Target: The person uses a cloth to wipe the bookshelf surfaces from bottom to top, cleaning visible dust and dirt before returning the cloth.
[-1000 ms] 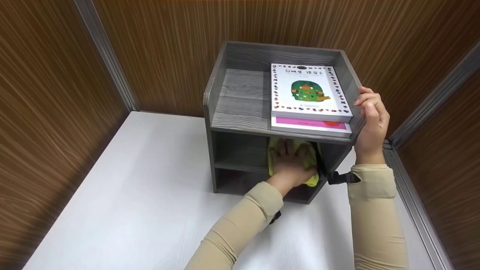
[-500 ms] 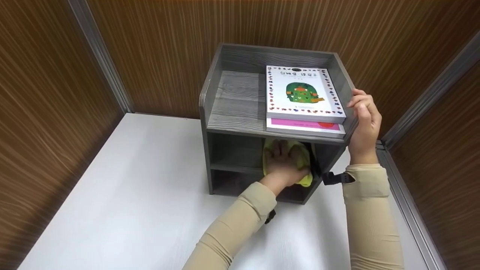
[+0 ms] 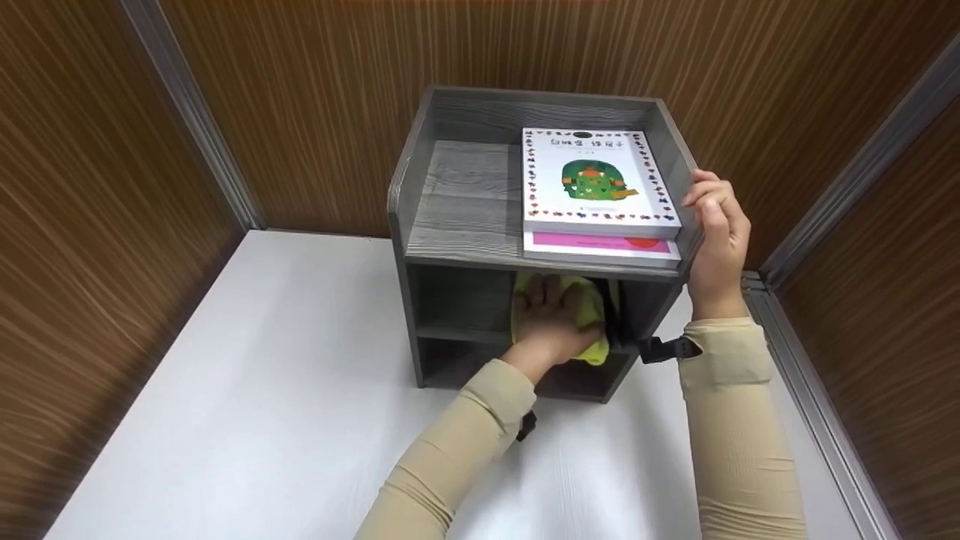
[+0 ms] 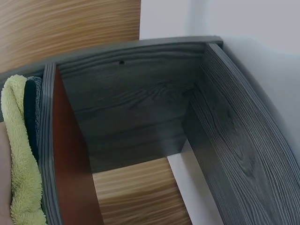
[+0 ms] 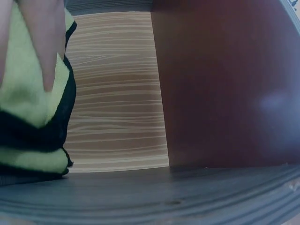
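Note:
In the head view a grey wood-grain shelf unit (image 3: 465,195) stands against the back wall. My left hand (image 3: 555,322) reaches into its middle compartment and presses with outstretched fingers on a yellow cloth (image 3: 596,352). In the right wrist view the cloth (image 5: 28,105) appears folded, with a dark edge or underside, and the left fingers (image 5: 44,42) lie flat against it. My right hand (image 3: 716,240) grips the top edge of the unit's right side panel, fingers curled over it. Part of the cloth is hidden under the left hand.
Two books lie stacked on the top shelf: a white one with a green picture (image 3: 596,180) over one with a pink cover band (image 3: 592,244). Below the middle compartment is a lower one (image 4: 136,112). Brown wood-grain walls (image 3: 330,112) enclose the white table (image 3: 262,390).
The whole scene slides a little left in the head view. Within the compartment, my left hand and the cloth shift slightly left. My right hand keeps its grip on the side panel.

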`<action>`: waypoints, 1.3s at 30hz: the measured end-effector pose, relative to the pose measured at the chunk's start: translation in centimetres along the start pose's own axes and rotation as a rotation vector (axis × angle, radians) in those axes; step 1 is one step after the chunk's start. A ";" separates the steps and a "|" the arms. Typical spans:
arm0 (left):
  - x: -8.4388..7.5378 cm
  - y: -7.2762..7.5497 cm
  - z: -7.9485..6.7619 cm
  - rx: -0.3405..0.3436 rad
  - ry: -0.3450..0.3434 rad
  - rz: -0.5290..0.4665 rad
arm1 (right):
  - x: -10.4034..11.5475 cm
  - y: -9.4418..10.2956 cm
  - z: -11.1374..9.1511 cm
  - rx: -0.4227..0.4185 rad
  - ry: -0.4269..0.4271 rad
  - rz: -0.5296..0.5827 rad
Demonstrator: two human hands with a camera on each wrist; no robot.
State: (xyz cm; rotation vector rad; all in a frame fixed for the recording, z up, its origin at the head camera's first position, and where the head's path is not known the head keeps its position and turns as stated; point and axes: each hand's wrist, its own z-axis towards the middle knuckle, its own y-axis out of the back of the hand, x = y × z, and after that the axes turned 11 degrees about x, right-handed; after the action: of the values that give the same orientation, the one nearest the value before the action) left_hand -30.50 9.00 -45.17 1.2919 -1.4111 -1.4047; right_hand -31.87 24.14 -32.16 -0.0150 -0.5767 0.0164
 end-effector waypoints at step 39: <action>10.8 0.7 -3.2 -0.235 0.083 -0.090 | 0.1 0.1 -0.1 0.012 -0.014 -0.022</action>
State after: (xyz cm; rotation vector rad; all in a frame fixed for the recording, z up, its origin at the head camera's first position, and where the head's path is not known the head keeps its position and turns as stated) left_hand -29.80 -2.29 -45.63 1.2572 -1.1084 -1.5088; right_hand -31.80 24.22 -32.18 0.0028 -0.5902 -0.0018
